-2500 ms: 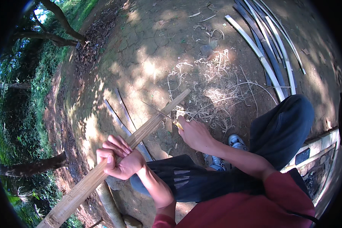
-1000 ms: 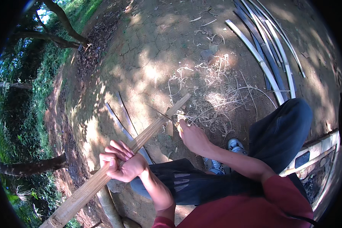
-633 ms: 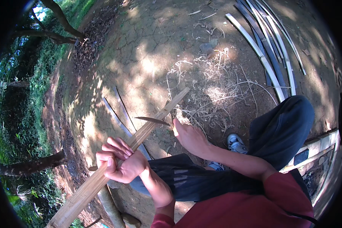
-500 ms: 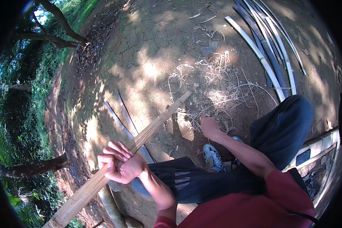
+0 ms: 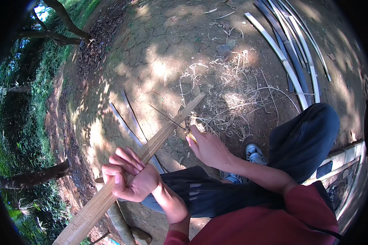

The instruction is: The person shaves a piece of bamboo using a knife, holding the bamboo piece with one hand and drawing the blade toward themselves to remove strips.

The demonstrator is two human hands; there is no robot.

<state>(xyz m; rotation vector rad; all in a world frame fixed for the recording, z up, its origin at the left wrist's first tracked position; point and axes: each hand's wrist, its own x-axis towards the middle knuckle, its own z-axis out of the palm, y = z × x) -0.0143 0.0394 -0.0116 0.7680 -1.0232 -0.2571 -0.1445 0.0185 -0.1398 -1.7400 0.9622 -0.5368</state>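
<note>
Dappled, cracked bare ground (image 5: 139,61) fills most of the frame, with dense greenery (image 5: 49,77) down its left side. Your red shirt (image 5: 265,224) spans the lower right, and above it are your dark trousers (image 5: 306,139), one knee bent at right. A long, pale wooden strip (image 5: 162,136) slants from the lower left up to the centre. At upper right lies a bundle of long, light and dark strips (image 5: 291,71); right of centre, curly shavings (image 5: 233,102) are scattered on the ground. Your left hand (image 5: 131,175), below and left of centre, has its fingers curled round the wooden strip. Your right hand (image 5: 208,149), just right of centre, grips the yellowish handle of a knife (image 5: 190,134), whose thin blade crosses the strip near its upper end; you cannot tell whether it bites.
</note>
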